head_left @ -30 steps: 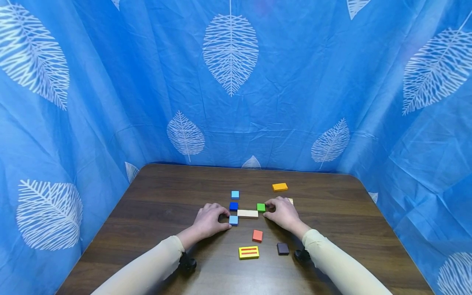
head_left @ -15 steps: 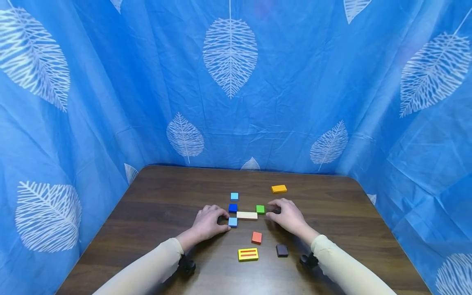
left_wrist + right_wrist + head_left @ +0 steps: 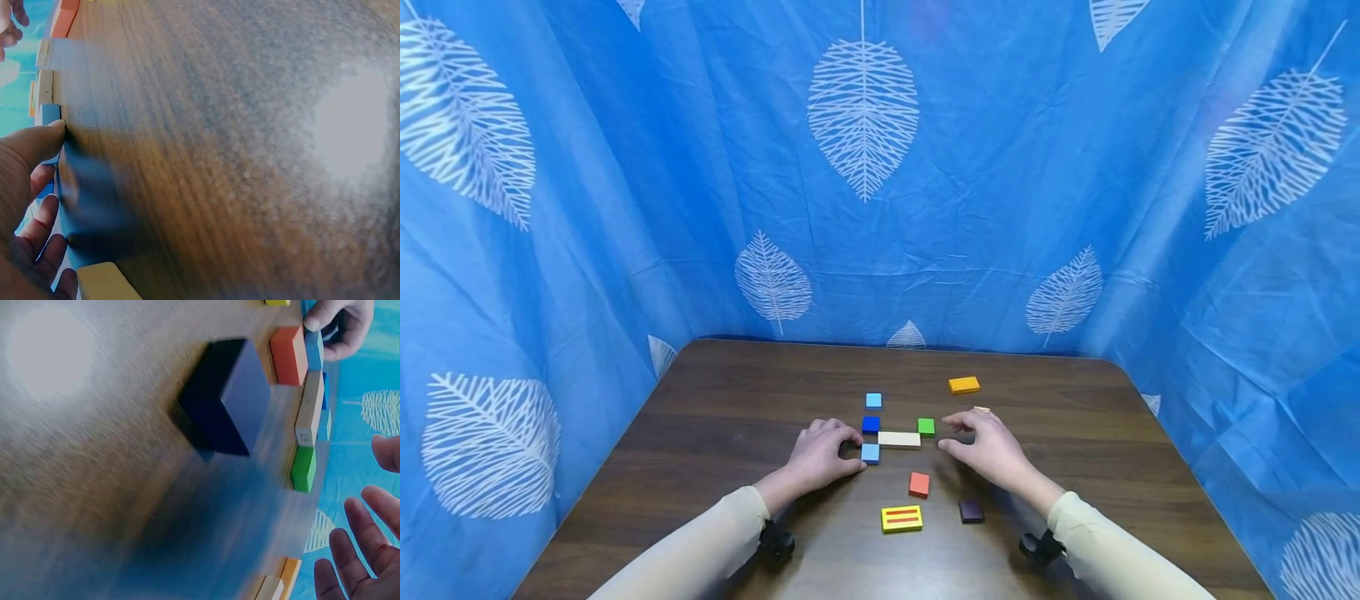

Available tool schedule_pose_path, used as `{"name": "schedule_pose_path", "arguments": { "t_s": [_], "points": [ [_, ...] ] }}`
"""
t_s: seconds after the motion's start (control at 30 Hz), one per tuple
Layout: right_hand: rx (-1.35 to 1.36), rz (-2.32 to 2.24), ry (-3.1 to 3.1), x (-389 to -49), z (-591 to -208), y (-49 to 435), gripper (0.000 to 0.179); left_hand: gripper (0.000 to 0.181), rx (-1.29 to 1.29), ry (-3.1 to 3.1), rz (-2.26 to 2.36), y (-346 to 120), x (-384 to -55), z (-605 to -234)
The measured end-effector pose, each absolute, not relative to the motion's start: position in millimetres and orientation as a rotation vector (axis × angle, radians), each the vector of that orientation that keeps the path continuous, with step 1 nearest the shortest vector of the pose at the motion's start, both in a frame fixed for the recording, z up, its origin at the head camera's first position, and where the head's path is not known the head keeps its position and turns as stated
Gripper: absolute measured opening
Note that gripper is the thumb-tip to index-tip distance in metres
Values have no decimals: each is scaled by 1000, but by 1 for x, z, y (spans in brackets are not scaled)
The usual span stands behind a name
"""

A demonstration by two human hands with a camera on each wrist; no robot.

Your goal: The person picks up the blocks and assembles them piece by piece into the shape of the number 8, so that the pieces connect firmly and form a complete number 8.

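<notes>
My left hand pinches a light blue square block by its left side, thumb at the near edge and index finger at the far edge. Touching or close against that block are a dark blue block and a long pale wooden block. A green block sits at the pale block's right end. Just right of the green block, my right hand hovers with fingers spread and nothing held; the right wrist view shows its fingers apart from every block.
Farther back lie another light blue block and an orange block. A pale block is mostly hidden behind my right hand. Nearer are red, red-striped yellow and dark blocks. A tan block appears beside my left fingers.
My right hand has drawn away from the green block to the right and its fingers have spread. My left hand stays at the light blue block. The blocks keep their arrangement.
</notes>
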State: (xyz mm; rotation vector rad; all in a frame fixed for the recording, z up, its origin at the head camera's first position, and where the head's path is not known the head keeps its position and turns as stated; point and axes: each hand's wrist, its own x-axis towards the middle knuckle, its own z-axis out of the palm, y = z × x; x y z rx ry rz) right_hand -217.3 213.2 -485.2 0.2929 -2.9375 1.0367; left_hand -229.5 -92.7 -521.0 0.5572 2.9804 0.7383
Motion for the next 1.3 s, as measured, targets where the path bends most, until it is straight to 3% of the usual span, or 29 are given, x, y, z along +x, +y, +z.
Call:
{"name": "schedule_pose_path", "arguments": {
  "t_s": [0.53, 1.3],
  "points": [
    [517, 931, -2972, -186, -507, 205, 43, 27, 585, 2979, 761, -93, -229, -520],
    [462, 893, -2912, -172, -520, 193, 36, 27, 597, 2992, 771, -94, -226, -519]
  ]
}}
